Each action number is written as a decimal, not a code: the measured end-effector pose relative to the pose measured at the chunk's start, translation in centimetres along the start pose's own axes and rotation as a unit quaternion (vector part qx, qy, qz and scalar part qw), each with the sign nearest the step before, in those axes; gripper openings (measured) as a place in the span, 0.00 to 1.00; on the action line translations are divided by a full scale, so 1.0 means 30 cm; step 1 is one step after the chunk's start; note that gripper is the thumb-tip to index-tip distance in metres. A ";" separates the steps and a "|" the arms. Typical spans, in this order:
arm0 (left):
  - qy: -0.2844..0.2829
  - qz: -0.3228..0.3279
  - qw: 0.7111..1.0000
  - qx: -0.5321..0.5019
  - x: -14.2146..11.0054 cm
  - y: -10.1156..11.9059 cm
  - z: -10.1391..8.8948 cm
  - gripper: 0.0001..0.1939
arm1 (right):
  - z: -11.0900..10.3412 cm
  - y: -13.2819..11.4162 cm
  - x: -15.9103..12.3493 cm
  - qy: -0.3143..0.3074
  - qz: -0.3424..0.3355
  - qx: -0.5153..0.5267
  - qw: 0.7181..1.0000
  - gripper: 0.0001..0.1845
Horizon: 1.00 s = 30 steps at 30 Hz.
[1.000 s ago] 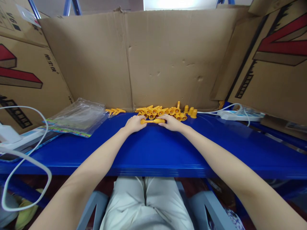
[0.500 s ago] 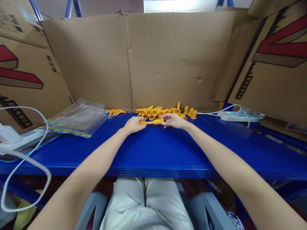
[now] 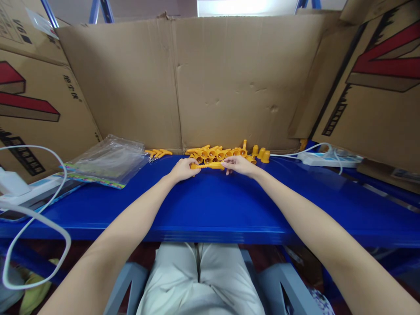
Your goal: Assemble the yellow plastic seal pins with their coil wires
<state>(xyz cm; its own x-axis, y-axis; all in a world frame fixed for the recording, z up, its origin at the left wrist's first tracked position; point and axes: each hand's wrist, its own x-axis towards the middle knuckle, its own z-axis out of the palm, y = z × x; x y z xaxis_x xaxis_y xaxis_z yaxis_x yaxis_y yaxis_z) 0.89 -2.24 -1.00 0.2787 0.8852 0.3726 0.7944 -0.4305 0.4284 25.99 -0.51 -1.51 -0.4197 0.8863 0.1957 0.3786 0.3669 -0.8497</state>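
Both my hands hold one long yellow plastic rod level, just above the blue table. My left hand pinches its left end and my right hand pinches its right end. Right behind the rod lies a heap of several yellow bell-shaped plastic parts against the cardboard wall. Two or three yellow caps stand upright at the right end of the heap. A few more yellow pieces lie apart to the left.
Clear plastic bags lie at the left on the table. A white power strip with cable sits at the right, a white cable loops at the far left. Cardboard boxes wall the table on three sides.
My right hand has slid back from lying over the rod to pinching its right end. The rod has risen slightly and moved a little toward the heap.
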 end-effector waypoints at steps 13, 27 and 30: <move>-0.003 -0.003 0.998 0.067 0.002 0.000 0.001 0.14 | 0.006 -0.025 -0.021 -0.039 0.073 0.070 0.994 0.11; 0.008 0.035 0.999 0.033 -0.005 0.014 0.000 0.12 | 0.017 -0.045 -0.029 -0.038 0.148 0.066 0.986 0.33; 0.007 0.022 0.999 0.024 -0.003 0.011 0.002 0.12 | 0.012 -0.053 -0.035 -0.052 0.172 0.072 0.981 0.33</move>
<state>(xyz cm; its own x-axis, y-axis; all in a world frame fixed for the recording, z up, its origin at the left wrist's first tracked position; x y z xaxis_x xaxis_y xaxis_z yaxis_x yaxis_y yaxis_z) 1.16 -2.45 -0.95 0.3063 0.8627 0.4025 0.8066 -0.4598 0.3715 25.54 -2.12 -0.53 -0.3718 0.9146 -0.1589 0.3944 0.0007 -0.9189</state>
